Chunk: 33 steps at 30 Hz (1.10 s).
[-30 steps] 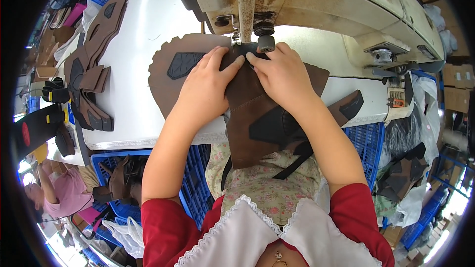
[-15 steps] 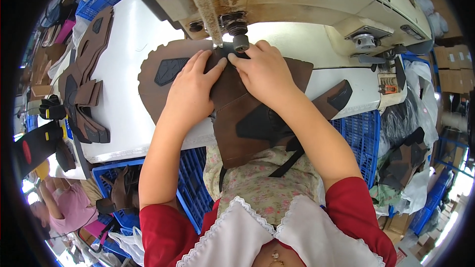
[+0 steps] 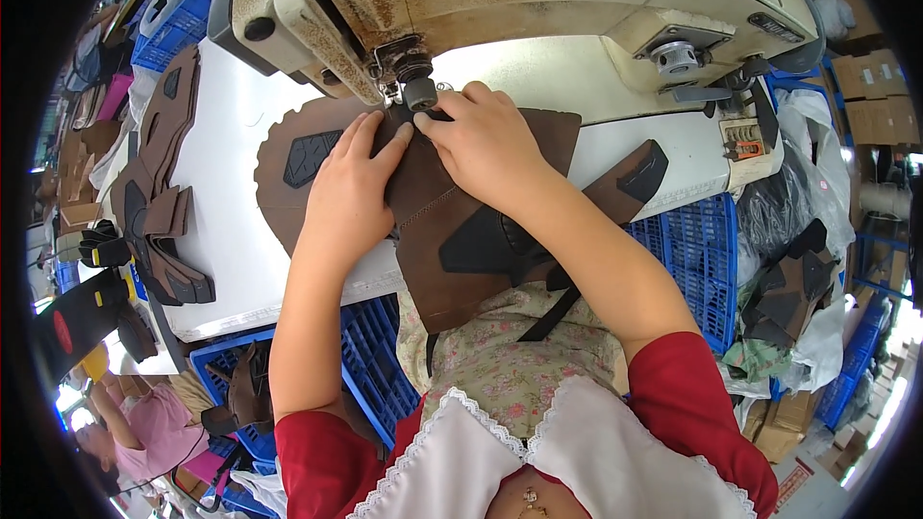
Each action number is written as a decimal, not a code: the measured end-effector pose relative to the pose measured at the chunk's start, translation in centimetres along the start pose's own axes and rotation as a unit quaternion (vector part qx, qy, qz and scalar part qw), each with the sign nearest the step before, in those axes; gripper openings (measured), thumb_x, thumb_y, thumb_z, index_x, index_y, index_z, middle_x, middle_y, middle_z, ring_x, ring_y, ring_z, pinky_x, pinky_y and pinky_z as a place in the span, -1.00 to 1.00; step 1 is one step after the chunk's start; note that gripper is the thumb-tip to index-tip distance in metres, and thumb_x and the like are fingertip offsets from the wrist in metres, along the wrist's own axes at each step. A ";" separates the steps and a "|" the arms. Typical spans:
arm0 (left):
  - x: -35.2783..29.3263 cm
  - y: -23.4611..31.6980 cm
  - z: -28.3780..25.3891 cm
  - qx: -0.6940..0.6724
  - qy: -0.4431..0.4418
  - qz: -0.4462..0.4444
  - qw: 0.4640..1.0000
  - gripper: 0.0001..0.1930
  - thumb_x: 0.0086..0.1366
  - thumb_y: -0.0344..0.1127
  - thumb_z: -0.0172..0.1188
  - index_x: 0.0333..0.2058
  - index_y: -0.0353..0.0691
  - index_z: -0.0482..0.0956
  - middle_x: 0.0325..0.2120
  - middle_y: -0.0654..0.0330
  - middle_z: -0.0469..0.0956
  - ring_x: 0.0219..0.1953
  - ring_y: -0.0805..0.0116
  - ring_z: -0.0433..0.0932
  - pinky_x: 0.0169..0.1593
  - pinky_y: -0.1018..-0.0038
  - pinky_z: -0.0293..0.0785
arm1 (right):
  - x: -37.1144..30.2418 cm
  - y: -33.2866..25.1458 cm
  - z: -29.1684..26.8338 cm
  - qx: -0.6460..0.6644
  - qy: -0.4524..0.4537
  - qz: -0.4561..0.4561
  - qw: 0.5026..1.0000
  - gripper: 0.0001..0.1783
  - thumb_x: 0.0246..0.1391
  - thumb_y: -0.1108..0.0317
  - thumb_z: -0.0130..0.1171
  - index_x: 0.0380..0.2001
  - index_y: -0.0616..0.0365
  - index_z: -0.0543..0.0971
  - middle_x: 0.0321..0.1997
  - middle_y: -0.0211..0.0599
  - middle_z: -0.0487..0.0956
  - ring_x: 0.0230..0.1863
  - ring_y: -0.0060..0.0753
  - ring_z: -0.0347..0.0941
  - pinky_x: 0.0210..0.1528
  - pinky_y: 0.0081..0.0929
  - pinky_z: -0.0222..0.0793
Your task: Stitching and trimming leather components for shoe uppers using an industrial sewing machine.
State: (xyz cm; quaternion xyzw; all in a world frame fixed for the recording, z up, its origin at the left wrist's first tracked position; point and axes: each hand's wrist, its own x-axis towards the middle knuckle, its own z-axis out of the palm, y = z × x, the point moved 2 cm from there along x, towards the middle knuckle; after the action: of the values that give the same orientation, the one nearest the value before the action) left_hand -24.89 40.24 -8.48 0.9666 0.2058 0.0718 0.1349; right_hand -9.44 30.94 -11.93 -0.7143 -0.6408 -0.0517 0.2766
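Note:
A large brown leather piece [image 3: 437, 214] with black textured patches lies under the needle area [image 3: 392, 93] of a cream sewing machine; its lower part hangs over the table's front edge onto my lap. My left hand [image 3: 348, 181] rests on the leather left of the seam, fingers stretched forward and thumb spread. Close by on the right, my right hand [image 3: 492, 152] has its fingers curled and its thumb pressed at a dark strip in the leather, just below the presser foot. Both thumbs almost meet there. The needle tip itself is too small to make out.
The worn sewing machine [image 3: 558, 14] arches over the white table [image 3: 226, 259]. Stacked brown leather pieces [image 3: 159, 197] lie at the left, another piece [image 3: 630, 178] at the right. Blue crates [image 3: 687, 264] stand below the edge. A person in pink [image 3: 159, 432] is at the lower left.
The machine, table and hands appear shifted a little to the left in the picture. Both hands stay on the leather, with the seam still close to the presser foot.

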 end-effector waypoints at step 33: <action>-1.1 -1.9 -0.7 -0.039 -0.017 0.023 0.999 -0.38 -0.15 -0.64 0.12 0.01 -0.20 0.67 0.23 -0.07 0.44 0.33 -0.05 0.34 0.35 0.19 0.33 | -1.2 0.9 -2.3 0.043 -0.095 -0.032 0.994 -0.68 0.05 0.37 0.28 -0.08 0.06 0.71 0.14 -0.17 0.58 0.23 -0.04 0.41 0.24 -0.15 0.36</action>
State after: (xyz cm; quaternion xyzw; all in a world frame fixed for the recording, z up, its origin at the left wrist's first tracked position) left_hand -26.72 41.56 -8.48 0.9661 0.1785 0.0666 0.1743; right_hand -8.18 28.85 -10.82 -0.6830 -0.6880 0.0350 0.2430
